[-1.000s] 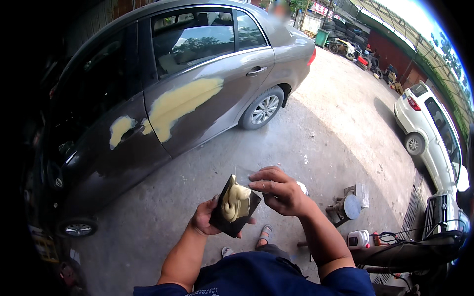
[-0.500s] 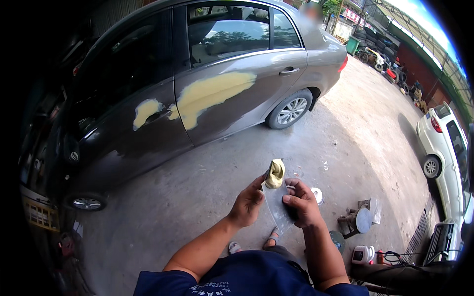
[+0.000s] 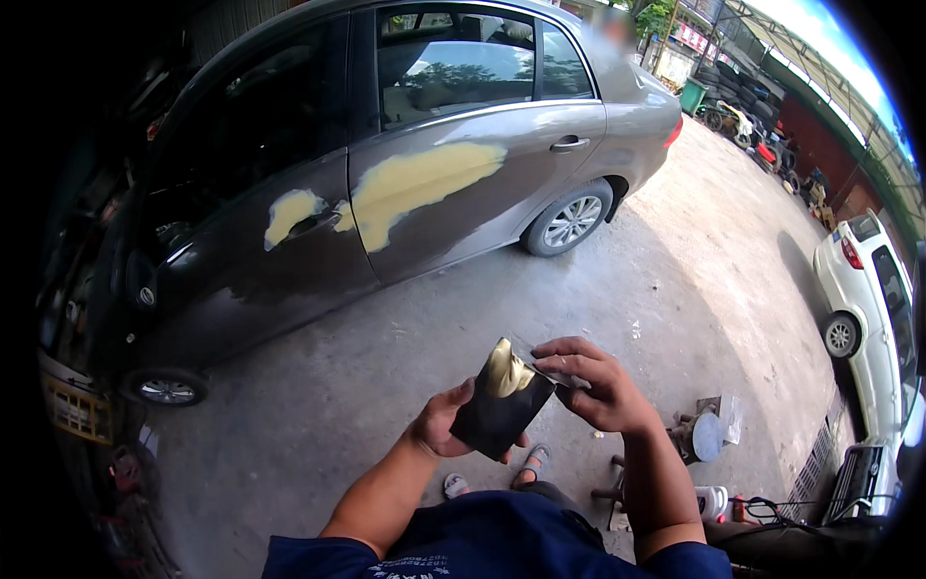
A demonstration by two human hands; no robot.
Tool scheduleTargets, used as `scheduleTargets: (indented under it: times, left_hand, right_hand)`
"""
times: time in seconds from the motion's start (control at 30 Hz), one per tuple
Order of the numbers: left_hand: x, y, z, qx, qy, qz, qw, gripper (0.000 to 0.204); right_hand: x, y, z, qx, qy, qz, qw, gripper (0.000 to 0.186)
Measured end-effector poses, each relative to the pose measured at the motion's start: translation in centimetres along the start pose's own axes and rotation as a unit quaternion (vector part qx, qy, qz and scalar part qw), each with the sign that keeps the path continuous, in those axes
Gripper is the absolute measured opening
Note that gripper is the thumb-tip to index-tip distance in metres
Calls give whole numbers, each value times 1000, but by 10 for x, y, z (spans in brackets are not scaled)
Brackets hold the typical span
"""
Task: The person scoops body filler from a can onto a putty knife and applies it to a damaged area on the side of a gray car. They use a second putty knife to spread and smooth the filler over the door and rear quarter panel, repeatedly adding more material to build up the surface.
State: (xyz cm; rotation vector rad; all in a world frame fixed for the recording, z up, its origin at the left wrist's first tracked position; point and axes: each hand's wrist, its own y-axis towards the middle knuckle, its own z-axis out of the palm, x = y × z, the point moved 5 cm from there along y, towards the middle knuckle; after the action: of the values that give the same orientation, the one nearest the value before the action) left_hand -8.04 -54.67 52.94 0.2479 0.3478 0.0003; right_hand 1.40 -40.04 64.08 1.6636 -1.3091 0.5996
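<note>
My left hand [image 3: 444,422] grips a flat black putty board [image 3: 500,420] from its left side, with fingertips showing below its lower right edge. A thick lump of yellowish putty [image 3: 503,372] sits at the board's far end. My right hand [image 3: 606,388] is closed at the board's upper right edge, beside the putty. Between its thumb and fingers is a thin greyish scraper [image 3: 524,350], seen nearly edge-on and mostly hidden. Ahead stands a grey-brown car [image 3: 463,227]; pale yellow filler patches [image 3: 415,188] cover parts of its two side doors.
A round-topped stool [image 3: 707,436] stands to my right, with a white jug [image 3: 712,502] and dark cables [image 3: 772,504] nearer. A white vehicle [image 3: 873,299] is parked at the far right. Stacked tyres [image 3: 738,87] lie at the back. A yellow crate [image 3: 79,415] is at the left.
The board has tilted and come nearer, so its black face now shows. The putty has shifted left and nearer. My right hand has turned over, its fingers now reaching across toward the putty.
</note>
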Motion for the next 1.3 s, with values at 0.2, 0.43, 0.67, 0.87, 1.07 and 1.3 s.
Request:
scheduleTargets:
  times: [0.2, 0.43, 0.67, 0.87, 1.07, 1.3]
  left_hand:
    - [-10, 21, 9, -165, 155, 147, 963, 69]
    - [-13, 10, -26, -281, 286, 244, 883, 49]
    - [-27, 10, -9, -259, 241, 208, 912, 60]
    - [-5, 8, 12, 74, -62, -7, 995, 72]
    - [-13, 20, 27, 15, 22, 50, 998, 76]
    - [-18, 34, 19, -122, 336, 218, 908, 73]
  right_hand:
    - [-6, 5, -9, -185, -275, 57, 942, 50]
    - [-9, -7, 24, -147, -269, 50, 950, 51]
    - [3, -13, 33, -133, -249, 13, 959, 54]
    - [37, -2, -4, -81, -206, -141, 965, 59]
    - [-23, -44, -28, -171, -13, -10, 985, 44]
    - [-65, -68, 49, -153, 404, 272, 860, 42]
